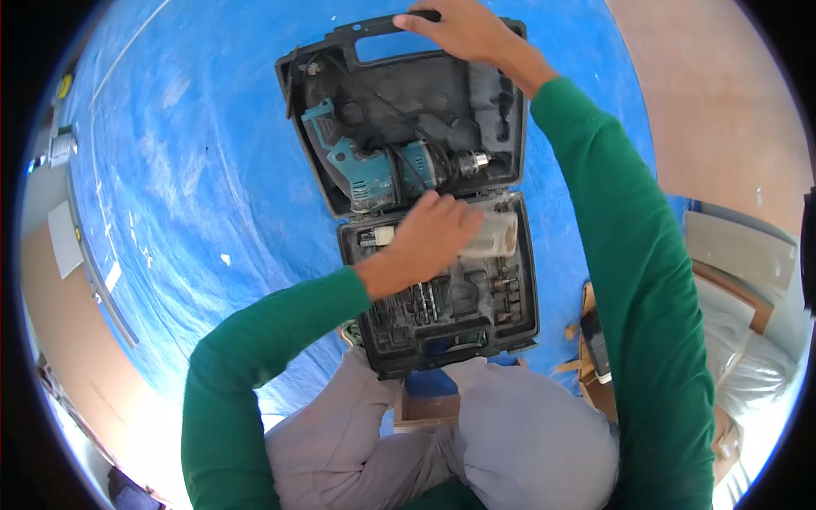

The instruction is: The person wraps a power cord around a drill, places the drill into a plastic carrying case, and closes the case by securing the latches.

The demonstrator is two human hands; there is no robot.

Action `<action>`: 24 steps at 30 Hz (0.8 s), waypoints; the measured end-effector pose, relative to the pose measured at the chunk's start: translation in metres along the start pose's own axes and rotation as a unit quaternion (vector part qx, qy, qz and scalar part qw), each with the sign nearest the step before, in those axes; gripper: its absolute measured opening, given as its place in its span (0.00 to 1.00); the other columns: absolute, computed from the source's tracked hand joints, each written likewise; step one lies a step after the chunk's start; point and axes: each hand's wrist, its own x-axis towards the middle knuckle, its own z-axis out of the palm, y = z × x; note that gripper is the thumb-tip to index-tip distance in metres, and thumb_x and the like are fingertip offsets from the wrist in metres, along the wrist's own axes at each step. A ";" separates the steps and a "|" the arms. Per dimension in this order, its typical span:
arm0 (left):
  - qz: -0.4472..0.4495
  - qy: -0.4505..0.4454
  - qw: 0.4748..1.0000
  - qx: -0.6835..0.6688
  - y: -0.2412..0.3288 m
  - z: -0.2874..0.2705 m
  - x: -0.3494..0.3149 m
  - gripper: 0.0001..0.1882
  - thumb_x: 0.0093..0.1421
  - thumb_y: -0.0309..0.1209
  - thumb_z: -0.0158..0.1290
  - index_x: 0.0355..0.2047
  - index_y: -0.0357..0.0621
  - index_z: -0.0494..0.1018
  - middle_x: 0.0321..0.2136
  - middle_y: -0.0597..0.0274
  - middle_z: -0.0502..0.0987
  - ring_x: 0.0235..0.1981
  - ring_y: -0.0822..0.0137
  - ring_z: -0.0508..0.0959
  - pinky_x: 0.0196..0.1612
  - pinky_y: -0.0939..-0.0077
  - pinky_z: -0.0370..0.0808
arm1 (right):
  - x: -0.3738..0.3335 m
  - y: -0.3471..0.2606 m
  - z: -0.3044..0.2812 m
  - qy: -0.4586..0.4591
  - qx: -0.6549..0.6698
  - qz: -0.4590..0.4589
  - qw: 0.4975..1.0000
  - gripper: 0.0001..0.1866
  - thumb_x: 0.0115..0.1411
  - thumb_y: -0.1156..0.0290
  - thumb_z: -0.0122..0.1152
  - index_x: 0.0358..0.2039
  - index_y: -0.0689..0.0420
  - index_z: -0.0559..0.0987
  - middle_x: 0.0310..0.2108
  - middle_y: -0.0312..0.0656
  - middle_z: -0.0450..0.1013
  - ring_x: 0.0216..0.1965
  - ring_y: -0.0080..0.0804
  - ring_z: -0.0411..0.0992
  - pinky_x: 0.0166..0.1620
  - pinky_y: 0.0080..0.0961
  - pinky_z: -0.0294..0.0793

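An open black tool case (535,289) lies in front of me, its lid half away from me. In the far half rests a teal power drill (367,177) with a silver chuck, its black cord wound around it. My right hand (463,30) grips the lid at its handle, at the far edge. Over the near half, just below the hinge, is my left hand (429,240), beside a clear plastic container (503,236). Its bent fingertips are blurred and partly hidden, so any hold is unclear. Drill bits (425,302) and small metal pieces (507,297) sit in moulded slots.
A blue tarp (187,178) spreads under the case. My knees reach its near edge, with a wooden box (425,411) between them. Brown boards (714,93) lie at the right, near plastic-wrapped material (748,374). A cardboard box (595,393) stands beside my right forearm.
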 end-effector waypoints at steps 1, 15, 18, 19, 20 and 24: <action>-0.009 0.039 0.999 -0.007 -0.005 -0.024 0.002 0.43 0.42 0.37 0.70 0.59 0.42 0.67 0.44 0.59 0.75 0.47 0.59 0.75 0.51 0.63 0.67 | -0.001 0.006 -0.002 0.007 0.005 0.001 1.000 0.34 0.69 0.42 0.51 0.37 0.67 0.83 0.36 0.62 0.79 0.41 0.64 0.75 0.45 0.50 0.72; -0.081 0.308 0.927 0.199 -0.130 -0.060 0.042 0.39 0.51 0.31 0.69 0.64 0.48 0.67 0.54 0.55 0.69 0.56 0.54 0.70 0.54 0.61 0.69 | 0.008 0.009 -0.004 -0.031 0.061 0.071 0.995 0.50 0.67 0.26 0.38 0.42 0.68 0.84 0.42 0.66 0.78 0.47 0.61 0.76 0.52 0.49 0.71; -0.111 0.260 0.941 0.186 -0.124 -0.055 0.026 0.38 0.53 0.33 0.68 0.65 0.49 0.67 0.52 0.56 0.69 0.55 0.54 0.69 0.53 0.62 0.69 | 0.010 0.001 -0.010 -0.065 0.028 0.080 0.994 0.50 0.66 0.26 0.40 0.40 0.69 0.84 0.40 0.65 0.78 0.45 0.60 0.76 0.50 0.49 0.71; -0.105 0.242 0.946 0.188 -0.125 -0.058 0.027 0.39 0.53 0.34 0.68 0.65 0.49 0.67 0.52 0.56 0.69 0.54 0.54 0.69 0.53 0.62 0.69 | 0.009 0.006 -0.005 -0.037 0.044 0.063 0.996 0.50 0.65 0.25 0.41 0.38 0.69 0.84 0.38 0.64 0.78 0.43 0.58 0.76 0.48 0.48 0.72; -0.100 0.224 0.951 0.189 -0.128 -0.062 0.031 0.39 0.52 0.35 0.68 0.64 0.49 0.68 0.51 0.56 0.69 0.53 0.54 0.69 0.53 0.62 0.69 | 0.008 0.011 -0.001 -0.009 0.059 0.046 0.997 0.50 0.65 0.25 0.42 0.36 0.70 0.84 0.36 0.63 0.78 0.40 0.57 0.76 0.47 0.48 0.72; -0.056 0.208 0.963 0.162 -0.137 -0.069 0.047 0.38 0.50 0.37 0.70 0.62 0.48 0.70 0.46 0.59 0.69 0.50 0.56 0.70 0.52 0.61 0.68 | 0.011 0.018 0.009 0.032 0.074 0.009 0.997 0.49 0.64 0.26 0.44 0.29 0.70 0.82 0.25 0.57 0.75 0.30 0.50 0.72 0.38 0.47 0.69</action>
